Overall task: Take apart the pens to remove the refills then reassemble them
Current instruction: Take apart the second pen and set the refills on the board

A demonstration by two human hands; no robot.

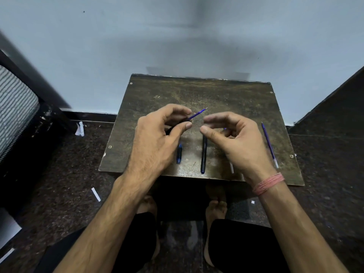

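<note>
My left hand (155, 138) is curled round a dark barrel (178, 124), thumb and fingers closed on it above the table (246, 99). A blue refill (198, 113) sticks out of the barrel's far end, slanting up and away toward my right, its tip clear of both hands. My right hand (236, 138) hovers just beside that grip, fingers loosely curled, thumb and forefinger apart. A speck of blue shows between its fingers, but I cannot tell whether it holds anything. Below the gap between my hands a second dark barrel (203, 154) lies on the table, pointing away from me, its far end hidden under my right thumb. Just left of it, under the edge of my left hand, lies a short blue piece (179, 153). A second refill (269, 144) lies well to the right of my right hand, near the table's edge. A pale strip (231, 167) pokes out from under my right wrist, which wears a pink thread band (268, 183). White paper scraps (96, 194) lie on the dark floor (69, 174) to my left.
</note>
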